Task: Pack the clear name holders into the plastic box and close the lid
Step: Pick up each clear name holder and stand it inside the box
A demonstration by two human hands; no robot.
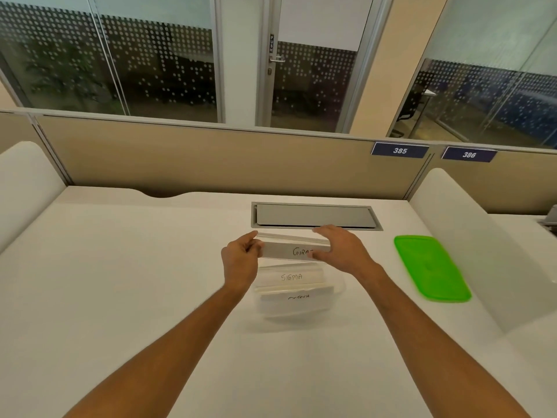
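Head view, frame centre: left hand (241, 260) and right hand (340, 248) each grip one end of a clear name holder (289, 250) above the open plastic box (301, 309) on the bench (120, 282), green lid (431, 267) lying at right.

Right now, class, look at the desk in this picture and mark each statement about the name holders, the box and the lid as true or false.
1. Both hands hold one name holder. True: left hand and right hand grip its ends.
2. The green lid is on the plastic box. False: it lies on the desk, to the right.
3. A holder reading SIGMA already sits in the box. True.
4. The box is empty. False: at least two holders are inside.
5. The held holder rests in the box. False: it is above the far edge.
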